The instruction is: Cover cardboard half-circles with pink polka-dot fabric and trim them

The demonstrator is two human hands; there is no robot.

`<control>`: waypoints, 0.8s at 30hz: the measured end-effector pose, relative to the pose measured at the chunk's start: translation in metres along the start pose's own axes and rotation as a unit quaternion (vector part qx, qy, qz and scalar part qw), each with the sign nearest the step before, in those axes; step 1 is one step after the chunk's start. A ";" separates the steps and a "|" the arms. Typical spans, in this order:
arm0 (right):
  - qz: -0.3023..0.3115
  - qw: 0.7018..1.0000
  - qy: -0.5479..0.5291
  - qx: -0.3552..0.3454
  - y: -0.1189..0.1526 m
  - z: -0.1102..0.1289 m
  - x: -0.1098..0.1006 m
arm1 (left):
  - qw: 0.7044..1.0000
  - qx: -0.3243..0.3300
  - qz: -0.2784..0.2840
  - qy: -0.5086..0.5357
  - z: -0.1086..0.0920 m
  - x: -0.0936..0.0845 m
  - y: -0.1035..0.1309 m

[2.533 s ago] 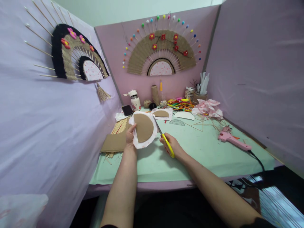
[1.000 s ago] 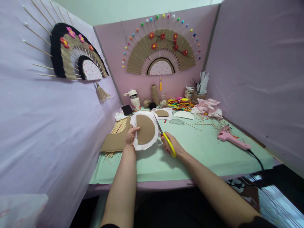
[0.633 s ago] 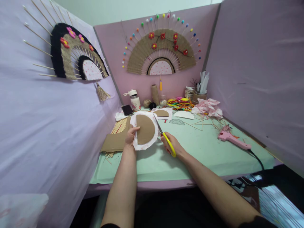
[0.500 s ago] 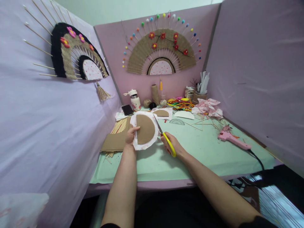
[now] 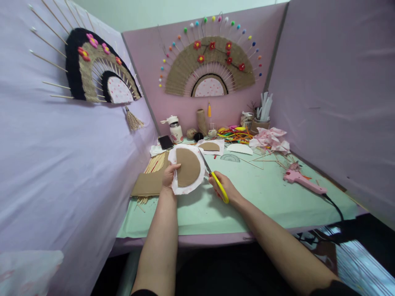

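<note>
In my left hand (image 5: 170,174) is a half-round piece of brown cardboard (image 5: 189,168) backed by white fabric with faint pink marks (image 5: 185,190). The thumb presses on the cardboard near its straight edge, and the fabric sticks out all round it as a margin. My right hand (image 5: 222,187) is closed round the yellow handles of a pair of scissors (image 5: 219,187). The scissors' blades point up and away, beside the right edge of the fabric. Whether they touch the fabric I cannot tell. Both hands are raised above the green tabletop (image 5: 203,218).
Beyond my hands lie a smaller cardboard half-round on fabric (image 5: 210,146), a white half-round (image 5: 240,149) and a protractor (image 5: 230,158). A pink glue gun (image 5: 304,181) with a cord lies right. Brown cardboard (image 5: 146,184) over thin sticks is left. A bottle (image 5: 175,130) stands behind.
The cardboard and fabric in my left hand have shifted very slightly left. My right hand and the scissors stay almost in the same place.
</note>
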State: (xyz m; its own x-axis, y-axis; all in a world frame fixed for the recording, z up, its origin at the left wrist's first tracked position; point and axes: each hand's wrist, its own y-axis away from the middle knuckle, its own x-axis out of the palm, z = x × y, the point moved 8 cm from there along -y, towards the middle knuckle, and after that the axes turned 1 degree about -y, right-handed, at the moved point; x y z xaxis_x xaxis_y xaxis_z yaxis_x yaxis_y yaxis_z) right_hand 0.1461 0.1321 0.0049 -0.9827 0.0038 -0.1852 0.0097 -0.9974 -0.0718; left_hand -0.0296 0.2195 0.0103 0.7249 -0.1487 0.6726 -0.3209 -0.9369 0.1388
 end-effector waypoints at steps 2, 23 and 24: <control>-0.002 1.000 0.003 0.001 -0.001 0.000 0.000 | 1.000 0.009 -0.006 0.005 -0.002 -0.001 0.001; 0.004 1.000 0.016 0.005 -0.002 0.000 -0.003 | 1.000 -0.016 0.013 0.018 -0.003 -0.001 0.005; 0.006 1.000 0.018 0.005 -0.002 0.000 -0.003 | 1.000 -0.015 0.015 0.012 -0.003 -0.002 0.005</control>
State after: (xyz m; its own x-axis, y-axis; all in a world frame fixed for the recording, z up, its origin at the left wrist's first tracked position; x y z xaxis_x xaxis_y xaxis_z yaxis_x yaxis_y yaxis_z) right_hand 0.1486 0.1338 0.0054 -0.9753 -0.0055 -0.2209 0.0190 -0.9981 -0.0589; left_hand -0.0347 0.2163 0.0121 0.6999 -0.1678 0.6942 -0.3598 -0.9225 0.1398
